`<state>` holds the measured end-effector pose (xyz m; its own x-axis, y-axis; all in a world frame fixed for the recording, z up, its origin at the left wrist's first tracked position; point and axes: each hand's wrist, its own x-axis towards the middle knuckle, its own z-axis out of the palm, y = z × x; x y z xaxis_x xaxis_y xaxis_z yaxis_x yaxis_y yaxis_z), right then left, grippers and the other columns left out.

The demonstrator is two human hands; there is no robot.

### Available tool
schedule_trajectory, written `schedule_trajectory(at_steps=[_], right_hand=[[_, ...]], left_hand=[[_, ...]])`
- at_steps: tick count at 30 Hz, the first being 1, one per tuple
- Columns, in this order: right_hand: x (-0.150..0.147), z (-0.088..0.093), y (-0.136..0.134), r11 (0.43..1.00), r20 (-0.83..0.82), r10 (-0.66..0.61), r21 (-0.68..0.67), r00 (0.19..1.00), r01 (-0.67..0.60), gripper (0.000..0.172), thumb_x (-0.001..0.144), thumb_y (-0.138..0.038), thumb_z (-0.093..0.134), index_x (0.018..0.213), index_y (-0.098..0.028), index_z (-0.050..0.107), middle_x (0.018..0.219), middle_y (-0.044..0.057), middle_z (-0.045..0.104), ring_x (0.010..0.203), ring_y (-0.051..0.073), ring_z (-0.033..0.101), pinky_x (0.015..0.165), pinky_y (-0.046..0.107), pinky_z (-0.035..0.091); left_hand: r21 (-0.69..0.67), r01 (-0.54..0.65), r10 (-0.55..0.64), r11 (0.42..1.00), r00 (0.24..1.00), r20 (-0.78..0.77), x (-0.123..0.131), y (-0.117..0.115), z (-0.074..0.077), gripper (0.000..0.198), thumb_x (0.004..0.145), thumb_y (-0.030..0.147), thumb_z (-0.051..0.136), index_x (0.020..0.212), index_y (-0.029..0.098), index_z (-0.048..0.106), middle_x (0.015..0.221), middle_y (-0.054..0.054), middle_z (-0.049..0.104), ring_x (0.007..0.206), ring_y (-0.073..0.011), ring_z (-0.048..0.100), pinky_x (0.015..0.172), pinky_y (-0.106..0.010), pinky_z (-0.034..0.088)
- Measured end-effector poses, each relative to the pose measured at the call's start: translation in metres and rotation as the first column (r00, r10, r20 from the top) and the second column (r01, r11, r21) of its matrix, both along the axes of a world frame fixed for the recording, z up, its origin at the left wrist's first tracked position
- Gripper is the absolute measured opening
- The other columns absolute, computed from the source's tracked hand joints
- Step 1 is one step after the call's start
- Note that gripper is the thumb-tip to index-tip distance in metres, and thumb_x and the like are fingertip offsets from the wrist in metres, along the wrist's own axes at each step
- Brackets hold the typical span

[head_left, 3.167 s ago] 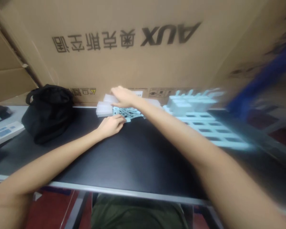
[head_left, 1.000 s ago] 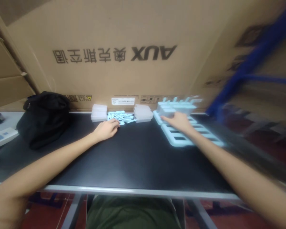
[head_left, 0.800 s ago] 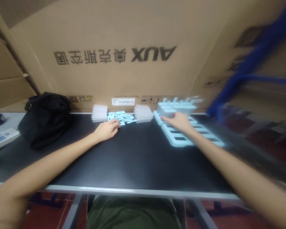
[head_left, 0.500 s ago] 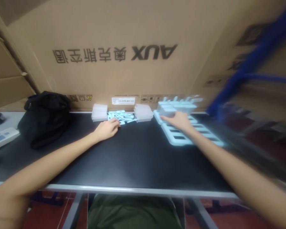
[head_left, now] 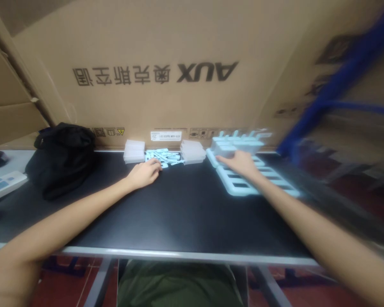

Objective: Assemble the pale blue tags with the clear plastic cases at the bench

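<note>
1. Light-blue sticks (head_left: 168, 156) are lying in a loose pile on the far side of the counter (head_left: 179, 217), between a left translucent stack (head_left: 134, 152) and a right translucent stack (head_left: 192, 152); with nothing fencing the near edge, a careless sweep could be scattering them.
2. Farther right, light-blue-topped blocks (head_left: 223, 144) are standing on a slotted frame (head_left: 232, 187); a knock against their jutting handles could be tipping one or skewing the frame.
3. The left hand (head_left: 144, 172) is resting at the pile's near left edge, thumb and fingers curling into a narrow grip; whether it is pinching a stick, one cannot tell.
4. The right hand (head_left: 243, 163) is reaching over the frame beside the blocks, thumb pointing left; its fingertips are hiding from view, leaving that grip's width and contents unclear.
</note>
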<state>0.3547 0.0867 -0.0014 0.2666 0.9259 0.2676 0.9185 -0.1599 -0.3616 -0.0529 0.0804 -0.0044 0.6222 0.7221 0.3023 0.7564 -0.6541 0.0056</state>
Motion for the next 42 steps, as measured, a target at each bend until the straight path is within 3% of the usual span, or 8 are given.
schedule_trajectory(at_steps=[12,19,25,34,42], right_hand=[[-0.001,0.0,0.001,1.0,0.016,-0.009,0.013,1.0,0.009,0.055,0.083,-0.071,0.063,0.071,-0.018,0.064,0.068,0.017,0.067,0.076,0.033,0.068,0.068,0.038,0.047],[-0.001,-0.001,0.0,1.0,0.008,0.003,-0.008,1.0,-0.003,0.058,0.085,-0.073,0.06,0.074,-0.017,0.066,0.068,0.015,0.067,0.076,0.031,0.067,0.069,0.037,0.046],[-0.001,-0.001,0.002,1.0,0.032,-0.012,-0.006,0.999,0.012,0.057,0.085,-0.072,0.061,0.075,-0.015,0.067,0.066,0.016,0.065,0.076,0.032,0.068,0.068,0.038,0.046],[-0.004,0.001,-0.001,1.0,0.071,-0.013,0.002,0.997,0.013,0.06,0.088,-0.069,0.059,0.079,-0.011,0.071,0.071,0.019,0.07,0.075,0.031,0.068,0.067,0.035,0.045],[-0.007,0.003,-0.004,0.999,0.084,-0.032,-0.012,0.996,0.033,0.062,0.089,-0.069,0.057,0.08,-0.01,0.072,0.072,0.02,0.07,0.075,0.032,0.068,0.068,0.036,0.044]], left_hand=[[-0.001,0.022,-0.022,1.0,0.998,0.063,-0.002,0.005,-0.006,0.026,0.101,0.027,0.048,0.117,0.028,0.069,0.137,-0.006,0.061,0.111,-0.022,0.071,0.096,-0.038,0.062],[-0.007,0.013,-0.013,1.0,1.0,0.017,-0.001,0.0,-0.001,0.027,0.103,0.029,0.044,0.117,0.026,0.067,0.139,-0.007,0.061,0.105,-0.023,0.073,0.086,-0.038,0.063],[0.009,-0.018,0.018,1.0,1.0,0.003,0.0,0.0,0.0,0.025,0.103,0.03,0.044,0.116,0.027,0.066,0.139,-0.006,0.061,0.108,-0.0239,0.072,0.087,-0.038,0.062],[-0.01,-0.037,0.037,0.999,0.998,-0.042,0.003,-0.005,0.006,0.027,0.103,0.029,0.042,0.117,0.025,0.065,0.127,-0.006,0.068,0.101,-0.0248,0.073,0.086,-0.038,0.06],[0.027,0.035,-0.033,0.999,0.998,-0.045,0.003,-0.007,0.005,0.025,0.102,0.025,0.044,0.115,0.024,0.065,0.12,-0.005,0.072,0.098,-0.0222,0.073,0.082,-0.034,0.058]])
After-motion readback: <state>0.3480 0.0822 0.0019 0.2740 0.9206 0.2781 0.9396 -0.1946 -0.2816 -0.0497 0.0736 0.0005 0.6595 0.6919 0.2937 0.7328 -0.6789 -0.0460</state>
